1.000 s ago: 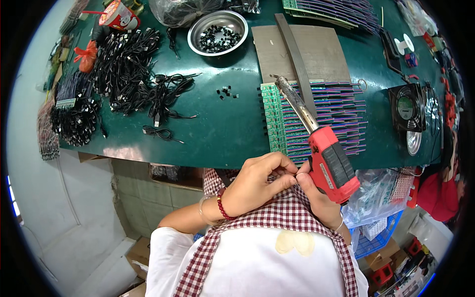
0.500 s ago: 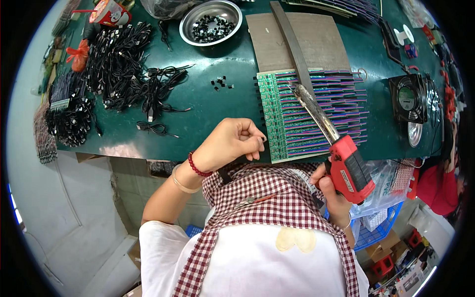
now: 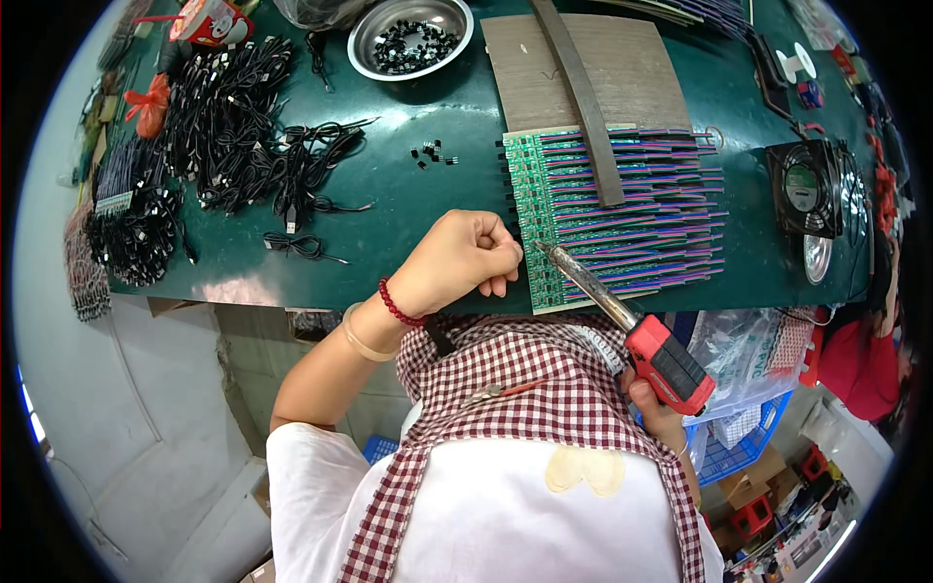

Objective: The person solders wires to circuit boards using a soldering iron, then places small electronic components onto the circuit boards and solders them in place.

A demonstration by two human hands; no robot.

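Observation:
My right hand (image 3: 653, 406) is closed round the grip of a red and black soldering gun (image 3: 671, 364). Its long metal barrel points up and left, and the tip is at the green circuit boards (image 3: 528, 185) near their lower part; contact I cannot tell. My left hand (image 3: 459, 257) is pinched just left of the boards' edge, and whatever sits between the fingertips is hidden. From the boards, rows of ribbon wires (image 3: 671, 219) run to the right. A flat metal bar (image 3: 588, 117) lies across the wires and a brown panel (image 3: 637, 73).
A few small black connectors (image 3: 432, 153) lie left of the boards. Behind them is a steel bowl (image 3: 360, 49) of similar parts. Black cables (image 3: 228, 126) are heaped at left, beside a red cup (image 3: 212, 21). A fan (image 3: 803, 185) stands at right, and a person in red (image 3: 855, 374) is beyond.
The soldering gun has come down and left, its tip moving from over the metal bar to the lower circuit boards. My left hand has shifted slightly up, still pinched.

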